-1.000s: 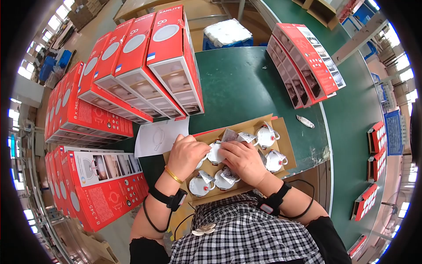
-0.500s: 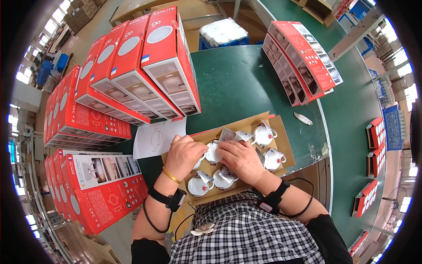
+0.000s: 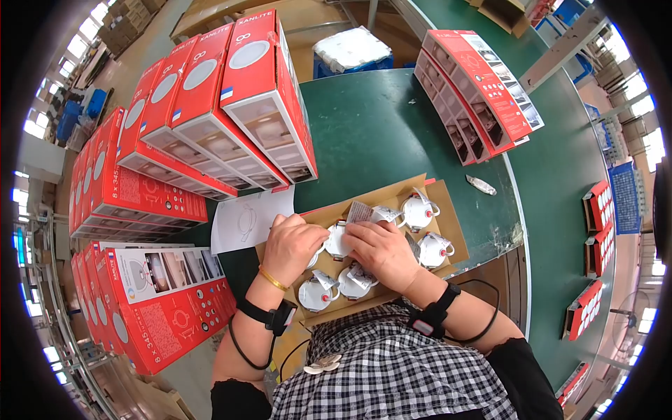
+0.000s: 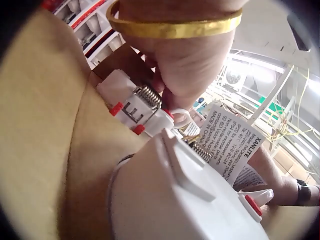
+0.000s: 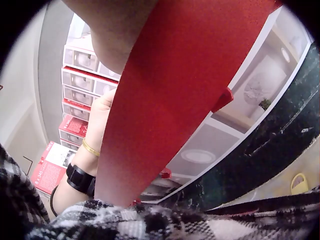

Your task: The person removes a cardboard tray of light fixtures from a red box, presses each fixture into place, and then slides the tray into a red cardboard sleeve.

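Several white recessed downlights (image 3: pixel 316 292) with spring clips, red parts and paper labels sit in an open cardboard box (image 3: pixel 448 210) in front of the person. My left hand (image 3: pixel 289 245) is over the box's left end, its curled fingers gripping a downlight there, mostly hidden under them. My right hand (image 3: pixel 381 253) curls its fingers at the edge of the neighbouring downlight (image 3: pixel 338 241); its thumb is hidden. In the left wrist view a spring (image 4: pixel 147 96) and a printed label (image 4: pixel 232 145) show close to the left hand. A red box flap (image 5: pixel 165 90) blocks most of the right wrist view.
Tall red printed cartons (image 3: pixel 259 77) stand in rows at the left. A paper sheet (image 3: pixel 245 218) with a drawing lies beside the box on the green table (image 3: pixel 364 126). More red cartons (image 3: pixel 476 98) stand at back right, near a small whitish packet (image 3: pixel 481 185).
The head view has shifted slightly, so the cartons and box appear a little further left and up. Both hands keep nearly the same place at the downlights.
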`<state>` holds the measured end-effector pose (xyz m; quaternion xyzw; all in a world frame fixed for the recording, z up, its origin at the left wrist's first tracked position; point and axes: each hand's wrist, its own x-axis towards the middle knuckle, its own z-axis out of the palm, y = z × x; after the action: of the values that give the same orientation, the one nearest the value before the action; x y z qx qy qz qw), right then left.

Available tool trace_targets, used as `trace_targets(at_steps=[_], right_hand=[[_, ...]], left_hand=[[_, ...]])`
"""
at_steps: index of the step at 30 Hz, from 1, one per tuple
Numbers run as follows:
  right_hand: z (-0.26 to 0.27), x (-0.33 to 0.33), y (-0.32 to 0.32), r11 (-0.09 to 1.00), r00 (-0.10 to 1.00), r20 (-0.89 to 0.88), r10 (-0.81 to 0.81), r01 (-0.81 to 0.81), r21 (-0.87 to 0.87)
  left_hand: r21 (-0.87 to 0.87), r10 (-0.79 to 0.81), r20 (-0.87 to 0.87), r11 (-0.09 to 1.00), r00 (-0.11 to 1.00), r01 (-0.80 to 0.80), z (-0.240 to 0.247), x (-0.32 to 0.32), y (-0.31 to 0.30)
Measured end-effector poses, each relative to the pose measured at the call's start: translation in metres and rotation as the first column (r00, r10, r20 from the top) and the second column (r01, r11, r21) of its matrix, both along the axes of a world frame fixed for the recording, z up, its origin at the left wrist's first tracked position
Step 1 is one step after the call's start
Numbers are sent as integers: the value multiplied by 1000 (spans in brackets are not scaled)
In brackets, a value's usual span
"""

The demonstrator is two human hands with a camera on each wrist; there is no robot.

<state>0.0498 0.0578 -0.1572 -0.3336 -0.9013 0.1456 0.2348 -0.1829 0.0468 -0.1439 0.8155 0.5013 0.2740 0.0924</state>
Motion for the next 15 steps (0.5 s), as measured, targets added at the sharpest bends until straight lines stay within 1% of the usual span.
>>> trace_targets(at_steps=[6, 7, 9, 10, 11, 13, 14, 15], right_hand=[[4, 1, 0, 999, 1000, 6, 4, -4, -37], [12, 2, -4, 999, 1000, 8, 11, -11, -46], [37, 7, -10, 994, 995, -91, 47, -56, -98], [40, 10, -16, 986, 988, -96, 122, -131, -99], [42, 12, -23, 987, 988, -96, 119, -129, -100], [44, 17, -34, 972, 991, 33, 133, -124, -199], [37, 21, -34, 983, 996, 52, 66, -56, -175], [32, 24, -33, 984, 997, 51, 64, -55, -167]], left_hand=[[-61, 10, -26, 998, 1000, -12, 0, -3, 0], [-69, 18, -23, 997, 1000, -19, 2, -1, -2], [26, 49, 105, 998, 993, -52, 12, 8, -6], [2, 16, 98, 1000, 995, -16, 19, 9, -12], [1, 14, 98, 1000, 995, -14, 24, 13, -19], [-101, -96, 69, 990, 993, 103, 31, 21, -36], [-139, -109, 23, 984, 994, 112, 29, 22, -42], [-131, -111, 21, 985, 994, 112, 27, 22, -47]])
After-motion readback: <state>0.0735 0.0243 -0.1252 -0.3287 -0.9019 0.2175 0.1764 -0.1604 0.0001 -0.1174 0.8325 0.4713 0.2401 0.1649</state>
